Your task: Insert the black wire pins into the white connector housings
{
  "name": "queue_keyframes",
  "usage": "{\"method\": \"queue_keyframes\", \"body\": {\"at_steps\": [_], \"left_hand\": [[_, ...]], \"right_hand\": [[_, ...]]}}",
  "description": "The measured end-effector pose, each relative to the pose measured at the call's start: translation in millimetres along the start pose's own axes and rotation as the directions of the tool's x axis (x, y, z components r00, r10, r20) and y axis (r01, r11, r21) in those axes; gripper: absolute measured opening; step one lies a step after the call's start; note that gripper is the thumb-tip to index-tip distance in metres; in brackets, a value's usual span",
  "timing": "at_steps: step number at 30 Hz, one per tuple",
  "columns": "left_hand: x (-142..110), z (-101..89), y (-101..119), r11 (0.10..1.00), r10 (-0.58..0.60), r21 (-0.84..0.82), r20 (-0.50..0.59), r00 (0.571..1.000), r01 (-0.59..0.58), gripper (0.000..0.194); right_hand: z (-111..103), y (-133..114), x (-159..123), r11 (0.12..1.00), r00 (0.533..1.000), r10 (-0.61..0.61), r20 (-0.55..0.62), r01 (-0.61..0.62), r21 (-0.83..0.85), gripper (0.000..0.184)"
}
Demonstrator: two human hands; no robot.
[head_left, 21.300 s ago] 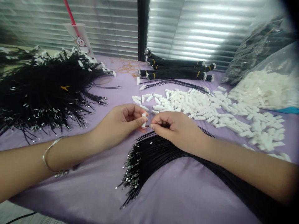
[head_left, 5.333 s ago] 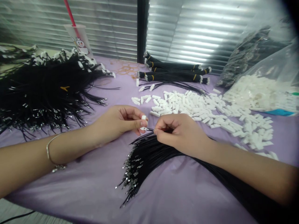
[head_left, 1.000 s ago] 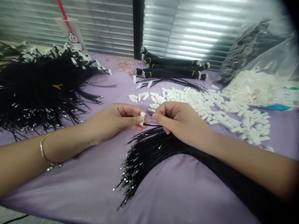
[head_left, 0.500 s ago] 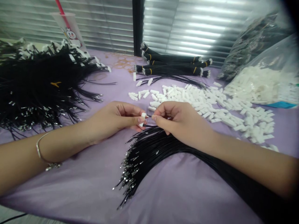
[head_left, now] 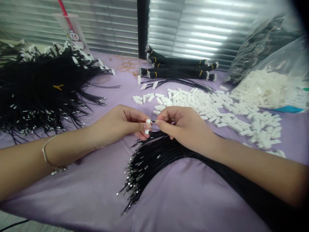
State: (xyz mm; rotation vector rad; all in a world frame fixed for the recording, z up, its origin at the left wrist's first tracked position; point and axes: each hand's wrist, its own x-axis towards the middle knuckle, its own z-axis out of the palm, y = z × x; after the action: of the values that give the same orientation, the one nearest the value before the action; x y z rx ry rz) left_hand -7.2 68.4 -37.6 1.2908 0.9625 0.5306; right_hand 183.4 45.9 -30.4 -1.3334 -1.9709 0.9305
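Between thumb and fingers my left hand (head_left: 130, 121) pinches a small white plastic connector housing (head_left: 148, 126). Just to its right, my right hand (head_left: 180, 121) grips a thin black wire (head_left: 153, 121) close to its end. The wire's tip meets the upper part of the housing; how deep it sits inside I cannot tell. Below both hands a thick bundle of black wires (head_left: 169, 149) lies across the cloth, its shiny metal-tipped ends fanned out to the left. Behind my right hand spreads a heap of loose white housings (head_left: 200, 100).
A large pile of black wires with white housings (head_left: 43, 83) lies at the left, before a plastic cup (head_left: 76, 32) with a red straw. Tied wire bundles (head_left: 176, 69) rest by the blinds. Clear bags (head_left: 267, 83) stand at the right on the purple cloth (head_left: 96, 187).
The wire's metal tip, visible at the housing before, no longer shows, and my right fingertips are slightly closer to the housing. The housing is turned more upright in my left hand.
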Motion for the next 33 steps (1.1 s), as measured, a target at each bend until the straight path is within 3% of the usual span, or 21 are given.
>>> {"method": "queue_keyframes", "body": {"at_steps": [10, 14, 17, 19, 21, 25, 33], "left_hand": [[-2, 7.6, 6, 0.996, -0.050, 0.072, -0.031, 0.998, 0.052, 0.006], [-1, 6.4, 6, 0.998, -0.041, 0.053, -0.010, 0.999, 0.042, 0.009], [-1, 3.3, 7, 0.998, -0.052, 0.042, 0.015, 0.999, 0.052, 0.007], [0, 1.3, 7, 0.998, -0.061, 0.036, 0.022, 0.998, 0.060, 0.006], [0, -0.2, 7, 0.998, -0.062, 0.011, 0.026, 0.998, 0.062, 0.006], [0, -1.5, 5, 0.998, -0.052, -0.036, 0.027, 0.998, 0.053, 0.004], [1, -0.2, 4, 0.999, -0.047, -0.013, 0.034, 0.998, 0.047, 0.005]], "right_hand": [[5, 2, 0, 1.000, 0.999, -0.010, 0.040, 0.011, -0.023, 0.013], [-3, -1, 1, 0.994, 0.996, -0.020, 0.090, 0.029, -0.107, 0.014], [-17, -7, -1, 0.943, 0.984, -0.142, 0.112, 0.168, -0.286, 0.013], [-24, -11, -3, 0.876, 0.951, -0.281, 0.126, 0.308, -0.372, 0.013], [-27, -13, -4, 0.833, 0.909, -0.358, 0.216, 0.415, -0.366, 0.011], [-16, -9, -5, 0.790, 0.853, -0.316, 0.415, 0.479, -0.382, 0.013], [-5, -2, -4, 0.816, 0.879, -0.230, 0.418, 0.408, -0.408, 0.018]]}}
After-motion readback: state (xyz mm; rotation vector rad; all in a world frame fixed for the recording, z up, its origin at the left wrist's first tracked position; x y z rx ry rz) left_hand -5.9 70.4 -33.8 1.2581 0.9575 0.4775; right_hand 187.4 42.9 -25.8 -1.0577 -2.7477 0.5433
